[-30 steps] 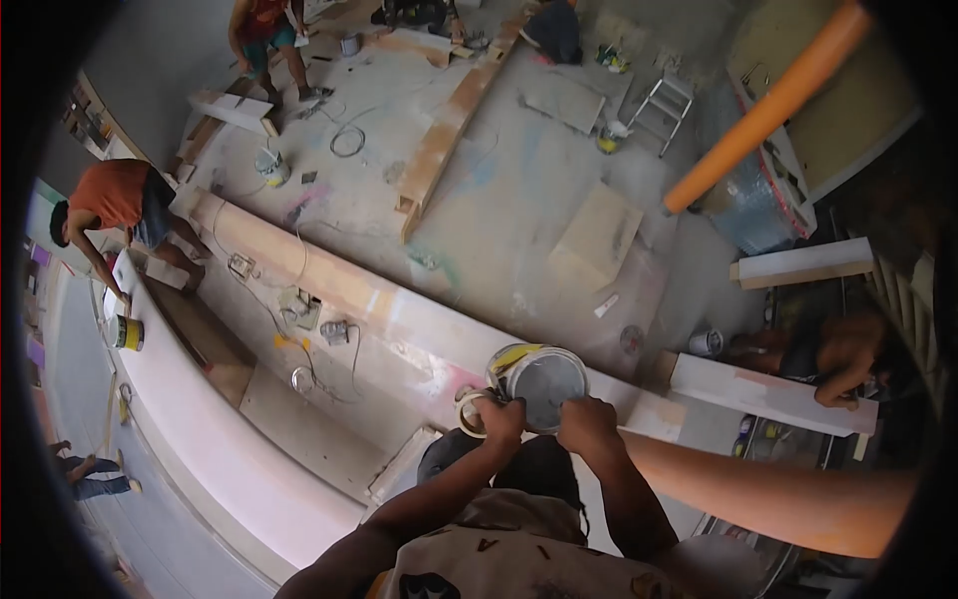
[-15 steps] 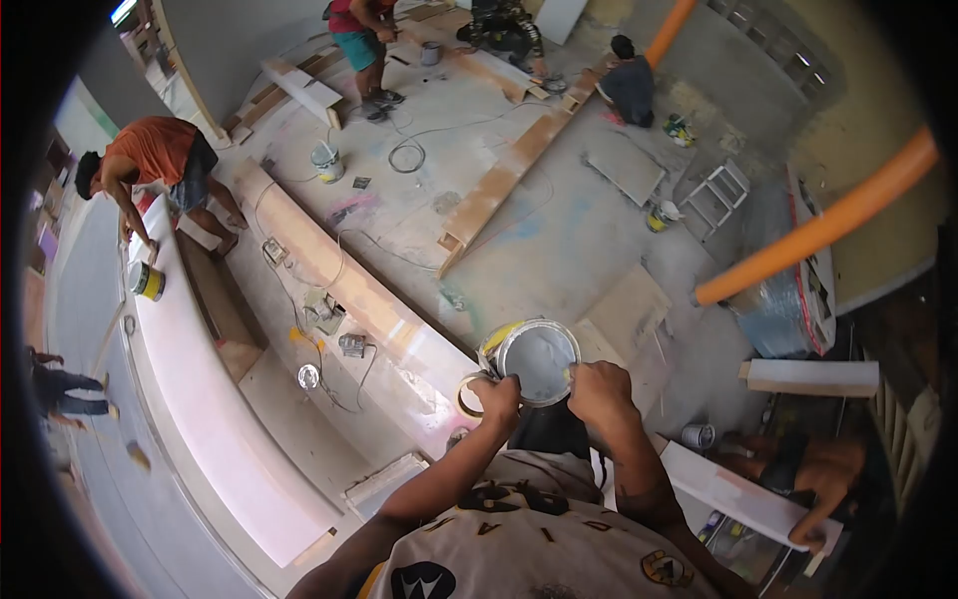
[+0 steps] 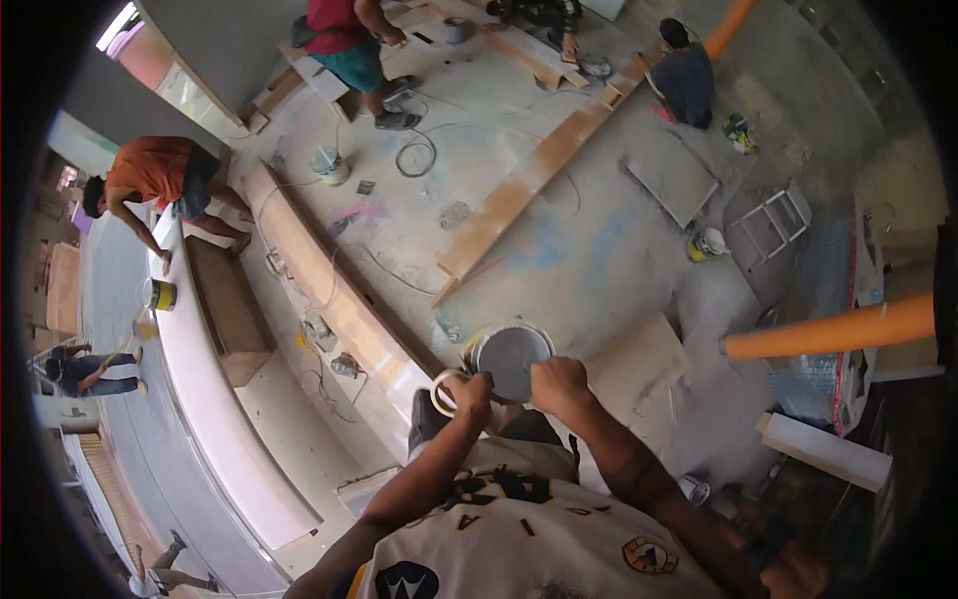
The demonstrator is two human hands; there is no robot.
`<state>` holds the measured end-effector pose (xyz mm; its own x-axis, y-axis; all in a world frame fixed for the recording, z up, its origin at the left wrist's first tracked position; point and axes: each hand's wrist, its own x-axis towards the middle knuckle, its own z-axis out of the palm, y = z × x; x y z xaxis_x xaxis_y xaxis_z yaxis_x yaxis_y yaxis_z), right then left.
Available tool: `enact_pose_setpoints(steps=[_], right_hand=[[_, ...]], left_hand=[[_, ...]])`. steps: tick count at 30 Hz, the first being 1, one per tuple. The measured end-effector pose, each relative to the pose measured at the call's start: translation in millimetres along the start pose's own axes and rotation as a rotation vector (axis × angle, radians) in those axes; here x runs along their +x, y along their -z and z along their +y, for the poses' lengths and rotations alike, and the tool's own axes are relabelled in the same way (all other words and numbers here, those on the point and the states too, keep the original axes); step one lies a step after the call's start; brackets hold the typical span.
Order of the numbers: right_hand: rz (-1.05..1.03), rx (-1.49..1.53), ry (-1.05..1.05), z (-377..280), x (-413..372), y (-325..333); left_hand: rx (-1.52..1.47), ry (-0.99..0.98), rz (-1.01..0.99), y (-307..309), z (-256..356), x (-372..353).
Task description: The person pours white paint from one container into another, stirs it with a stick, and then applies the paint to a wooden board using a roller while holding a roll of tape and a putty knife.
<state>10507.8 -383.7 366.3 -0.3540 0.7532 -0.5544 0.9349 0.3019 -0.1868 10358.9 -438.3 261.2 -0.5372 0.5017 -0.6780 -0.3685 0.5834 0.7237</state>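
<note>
In front of my shirt is a round paint can (image 3: pixel 511 365), grey inside, its open mouth facing up at me. My left hand (image 3: pixel 473 397) is closed on the near left of its rim. A pale ring that looks like a roll of tape (image 3: pixel 439 392) sits at the outer side of that hand; whether the fingers hold it too is hidden. On the opposite side, my right hand (image 3: pixel 561 387) grips the rim with curled fingers.
A long primed panel (image 3: pixel 329 275) runs along my left, with a curved white panel (image 3: pixel 225 409) beyond it. A brown board (image 3: pixel 544 170) crosses the floor ahead. To the right are an orange pipe (image 3: pixel 833 327) and a small ladder (image 3: pixel 770 232). Several people work around.
My view has shifted, and the people ahead appear larger. The can stays in both hands, slightly further left in view. One of my feet now shows beside the panel.
</note>
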Motion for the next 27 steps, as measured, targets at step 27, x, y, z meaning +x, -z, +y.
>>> enact_pose_setpoints(steps=[27], right_hand=[[0.600, -0.099, 0.160, 237.0, 225.2, 176.1]], left_hand=[[0.105, 0.415, 0.001, -325.3, 140.8, 258.8]])
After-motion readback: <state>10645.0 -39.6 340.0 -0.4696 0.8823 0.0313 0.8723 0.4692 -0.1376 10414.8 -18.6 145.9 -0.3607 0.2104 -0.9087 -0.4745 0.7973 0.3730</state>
